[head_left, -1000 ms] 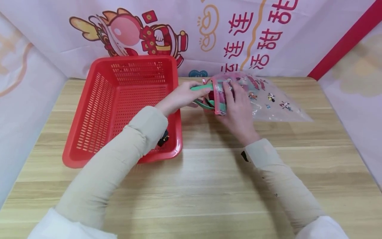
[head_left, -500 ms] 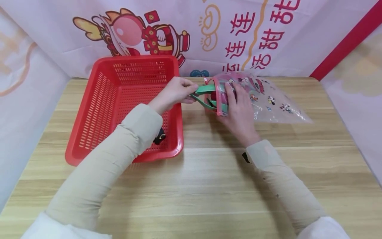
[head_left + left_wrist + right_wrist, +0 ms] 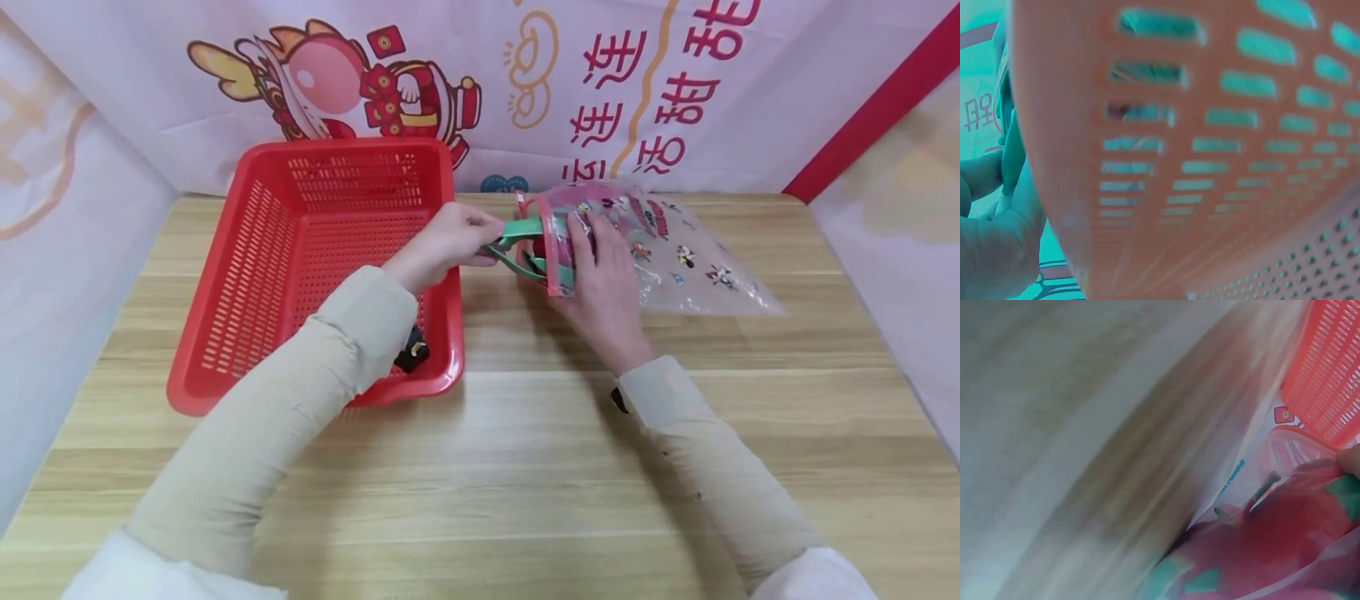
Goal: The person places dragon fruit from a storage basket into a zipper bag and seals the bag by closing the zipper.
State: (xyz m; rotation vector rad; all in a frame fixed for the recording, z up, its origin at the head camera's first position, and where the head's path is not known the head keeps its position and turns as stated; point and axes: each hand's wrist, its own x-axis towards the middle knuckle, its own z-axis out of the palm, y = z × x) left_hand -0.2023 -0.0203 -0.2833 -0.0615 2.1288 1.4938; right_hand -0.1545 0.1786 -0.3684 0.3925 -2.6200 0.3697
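Observation:
My left hand [image 3: 450, 237] pinches green straps [image 3: 523, 228] that come out of the mouth of a clear bag. In the left wrist view its thumb and fingers [image 3: 997, 234] close on a strap [image 3: 1013, 150]. My right hand [image 3: 609, 287] grips the clear plastic bag [image 3: 701, 262] from above, just behind its pink-edged opening; the bag carries small cartoon prints. Through the plastic, the right wrist view shows a bulging red thing [image 3: 1272, 540] with green patches and stem-like bits. Its lower part lies out of that view.
A red perforated plastic basket [image 3: 201, 367] stands to the left, with my left forearm across it and a black wrist device [image 3: 412, 350] hanging inside. Behind the wooden table [image 3: 525, 475] rises a printed cloth backdrop [image 3: 517, 50].
The left hand has drawn back left from the bag's mouth to the end of the straps, then shifted slightly right again. The right hand keeps its hold on the bag.

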